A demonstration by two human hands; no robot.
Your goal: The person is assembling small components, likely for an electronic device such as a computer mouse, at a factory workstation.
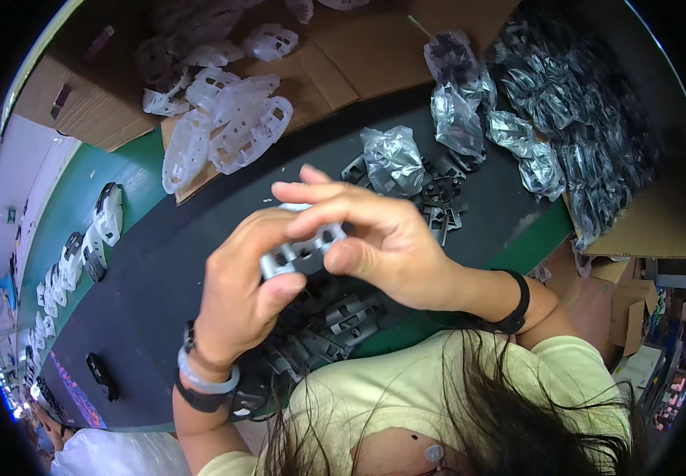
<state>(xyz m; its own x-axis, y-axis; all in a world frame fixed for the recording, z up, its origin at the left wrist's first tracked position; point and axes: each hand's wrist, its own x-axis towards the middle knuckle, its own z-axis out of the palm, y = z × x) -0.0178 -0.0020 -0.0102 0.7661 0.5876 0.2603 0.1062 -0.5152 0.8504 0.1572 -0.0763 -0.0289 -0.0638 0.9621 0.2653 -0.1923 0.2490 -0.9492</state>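
The left hand [240, 270] is curled around one end of a grey part [310, 252], its thumb along the near edge. The right hand [387, 246] is half curled at the part's other end, thumb over it and fingers arching above; blur hides whether it pinches the part or only touches it. So the part sits between the two hands, lifted above a dark mat [168, 293].

Just behind the left hand, its wrist wears a pale bracelet [210, 384]; a black band [515, 301] circles the right wrist. Below the hands, close to the light yellow shirt [390, 373], lies a pile of grey parts [351, 319].

Just beyond the right hand are loose black parts [444, 202], with a clear bag [393, 161] beside them. Well to the left of the left hand, on its near side, a black piece [102, 377] lies on the mat.

Farther out ahead of the left hand, white shells [252, 135] overlap on cardboard [335, 67]. Left of that hand, a row of shells [71, 260] runs along the green table [138, 170]. Far to the right of the right hand, a heap of bagged parts [573, 103] leans by a carton [660, 226].
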